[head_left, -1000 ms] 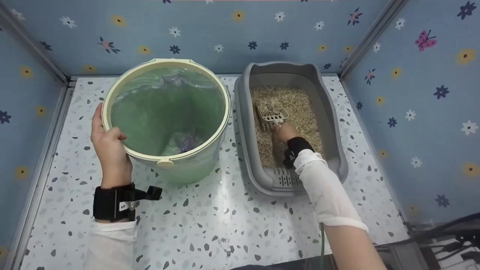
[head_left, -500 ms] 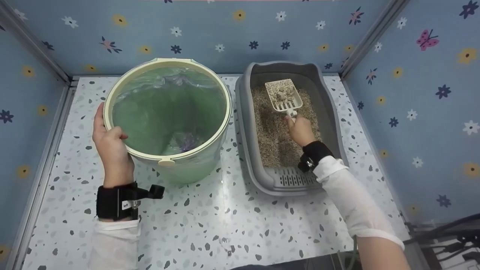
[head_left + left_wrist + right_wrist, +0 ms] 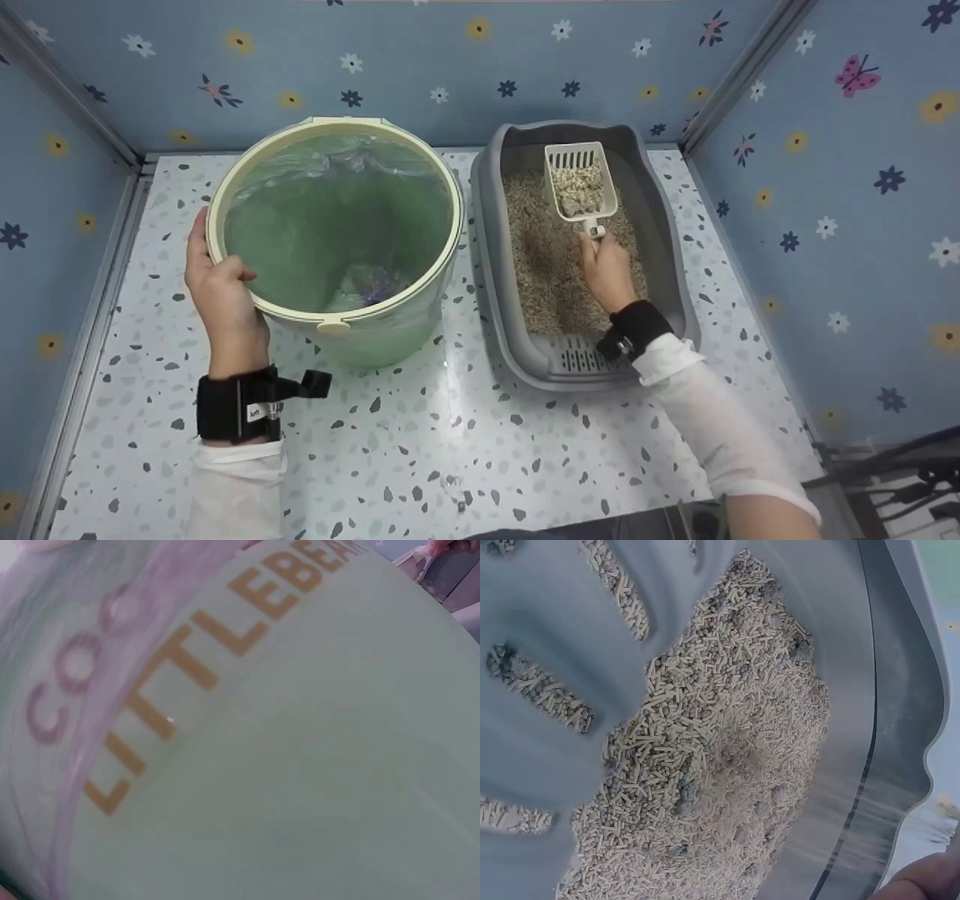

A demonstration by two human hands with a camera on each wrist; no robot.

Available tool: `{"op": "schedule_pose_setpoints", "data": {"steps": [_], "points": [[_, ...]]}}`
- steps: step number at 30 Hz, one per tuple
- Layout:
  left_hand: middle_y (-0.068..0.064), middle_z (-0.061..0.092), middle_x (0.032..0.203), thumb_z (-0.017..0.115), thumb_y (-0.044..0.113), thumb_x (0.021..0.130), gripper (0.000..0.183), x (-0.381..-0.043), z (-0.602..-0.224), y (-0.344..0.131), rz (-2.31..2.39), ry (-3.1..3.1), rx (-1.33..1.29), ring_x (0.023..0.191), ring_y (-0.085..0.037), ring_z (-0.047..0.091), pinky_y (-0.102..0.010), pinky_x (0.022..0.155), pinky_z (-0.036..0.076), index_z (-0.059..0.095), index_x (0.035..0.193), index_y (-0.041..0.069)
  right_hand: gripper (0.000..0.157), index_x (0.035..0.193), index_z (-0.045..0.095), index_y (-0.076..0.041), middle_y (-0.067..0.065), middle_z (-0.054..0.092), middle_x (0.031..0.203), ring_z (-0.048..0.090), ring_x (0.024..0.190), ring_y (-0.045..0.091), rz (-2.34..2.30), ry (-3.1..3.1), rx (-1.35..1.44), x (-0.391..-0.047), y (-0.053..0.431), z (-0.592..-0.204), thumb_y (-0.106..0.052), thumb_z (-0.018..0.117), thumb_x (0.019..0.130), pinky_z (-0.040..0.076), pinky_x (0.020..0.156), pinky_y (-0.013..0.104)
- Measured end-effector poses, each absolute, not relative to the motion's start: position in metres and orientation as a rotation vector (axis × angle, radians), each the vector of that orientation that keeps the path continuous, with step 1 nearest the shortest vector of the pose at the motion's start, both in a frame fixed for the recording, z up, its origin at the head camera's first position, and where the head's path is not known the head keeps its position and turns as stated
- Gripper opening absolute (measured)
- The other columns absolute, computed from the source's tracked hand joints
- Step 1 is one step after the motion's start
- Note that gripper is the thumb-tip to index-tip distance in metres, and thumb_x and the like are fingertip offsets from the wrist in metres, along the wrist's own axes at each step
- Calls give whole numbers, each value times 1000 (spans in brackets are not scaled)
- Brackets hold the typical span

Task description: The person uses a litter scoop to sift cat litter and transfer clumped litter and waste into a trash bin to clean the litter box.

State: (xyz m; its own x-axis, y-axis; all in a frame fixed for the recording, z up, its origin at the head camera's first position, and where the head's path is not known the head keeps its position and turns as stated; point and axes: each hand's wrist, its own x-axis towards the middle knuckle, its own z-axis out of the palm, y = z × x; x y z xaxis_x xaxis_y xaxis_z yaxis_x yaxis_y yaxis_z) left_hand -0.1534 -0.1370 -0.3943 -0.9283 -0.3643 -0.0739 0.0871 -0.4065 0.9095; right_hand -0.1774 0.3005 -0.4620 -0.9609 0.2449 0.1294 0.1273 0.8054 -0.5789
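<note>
My left hand (image 3: 225, 292) grips the cream rim (image 3: 330, 315) of a green trash bin (image 3: 375, 349), thumb over the edge and fingers outside. A clear liner (image 3: 352, 161) covers the bin's inside, and a purplish crumpled bit (image 3: 375, 289) lies at the bottom. In the left wrist view the bin's wall (image 3: 300, 765) with brown lettering fills nearly everything. My right hand (image 3: 607, 270) holds a white slotted litter scoop (image 3: 607, 202) by its handle, above the grey litter box (image 3: 495, 285). Pale litter (image 3: 581, 187) lies in the scoop. Pellet litter (image 3: 727, 750) covers the box floor.
Bin and box stand side by side on a white speckled table (image 3: 420, 450). Behind and at both sides rise blue flowered panels (image 3: 465, 67). Dark cables (image 3: 900, 465) hang at the lower right.
The scoop has come up out of the litter and now tilts level above the far part of the box, carrying litter. My right hand has shifted slightly right; the left hand stays put.
</note>
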Motion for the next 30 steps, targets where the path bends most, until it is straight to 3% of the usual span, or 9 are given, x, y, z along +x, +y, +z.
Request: {"op": "schedule_pose_setpoints", "data": {"steps": [6,11,20,30], "points": [[4,28,153,20,-17,72,85,-153,-393,-137,-2395,-1530,387,137,-12,32,-33,101,33,27,149,19,38,98,49,4,4,38,69,43,63,26,909,-2782,-298,-175,305,-463,-33,40,101,38,63,40],[5,26,153,20,-17,73,85,-153,-392,-137,-2400,-1533,391,137,-12,31,-32,101,32,26,150,19,40,100,51,6,5,41,72,47,66,28,892,-2791,-322,-174,311,-460,-33,42,100,41,65,43],[5,27,153,20,-18,71,87,-150,-392,-140,-2431,-1482,394,136,-14,33,-35,103,34,28,149,19,49,107,49,1,26,61,82,62,80,44,623,-2862,-379,-167,319,-453,-47,42,97,46,70,55],[4,25,153,20,-17,71,86,-152,-392,-138,-2394,-1540,373,137,-13,31,-35,106,31,26,150,18,43,96,46,-1,22,59,64,59,57,43,321,-2818,-226,-156,328,-457,-44,44,97,44,54,55]]}}
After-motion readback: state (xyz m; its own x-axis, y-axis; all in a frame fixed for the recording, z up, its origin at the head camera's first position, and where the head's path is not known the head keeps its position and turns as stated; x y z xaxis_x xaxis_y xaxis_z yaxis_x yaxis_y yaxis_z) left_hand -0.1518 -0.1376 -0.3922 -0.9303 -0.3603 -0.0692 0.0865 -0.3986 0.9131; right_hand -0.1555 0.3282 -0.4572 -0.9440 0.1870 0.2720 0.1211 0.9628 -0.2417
